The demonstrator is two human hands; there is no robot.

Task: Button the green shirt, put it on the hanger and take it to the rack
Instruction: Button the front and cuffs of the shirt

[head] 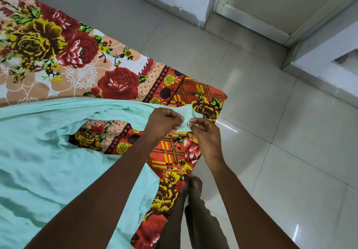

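Green shirt (38, 161) sprawls over the bed (58, 54) from my nine o'clock toward centre. I see my left hand (163, 121) pinching a strip of its edge, and just beside it at three o'clock my right hand (205, 134) pinching the same strip, above the bed's corner. Tiled floor (271, 113) spreads rightward.

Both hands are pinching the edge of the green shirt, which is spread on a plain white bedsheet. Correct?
Not quite. The head view shows the left hand and right hand pinching the green shirt edge, but the bedsheet under it is a bright floral print, not plain white.
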